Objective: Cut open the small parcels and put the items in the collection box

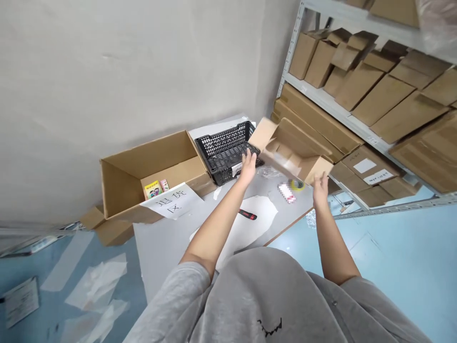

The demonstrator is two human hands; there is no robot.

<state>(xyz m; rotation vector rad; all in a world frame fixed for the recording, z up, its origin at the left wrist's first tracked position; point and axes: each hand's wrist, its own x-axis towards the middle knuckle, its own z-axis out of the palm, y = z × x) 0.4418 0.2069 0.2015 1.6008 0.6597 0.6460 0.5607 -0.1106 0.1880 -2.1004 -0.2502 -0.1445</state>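
An open cardboard box [303,145] with its flaps spread is at the right end of the table, between my two hands. My left hand [249,164] is at its left flap, fingers raised and apart, in front of the black basket. At the lower edge of the right flap, my right hand [320,186] has its fingers pressed together on the cardboard. A black plastic basket [223,157] stands left of the box. A roll of yellow tape [296,185] and a blurred white-and-pink item [286,192] lie below the box. A black-and-red cutter [247,215] rests on white paper.
A large open carton [143,164] on the left holds a yellow booklet [153,189] and has a handwritten sheet [173,201] on its front. Metal shelving [344,112] with many cardboard boxes stands at right. Papers [96,283] lie on the blue floor at lower left.
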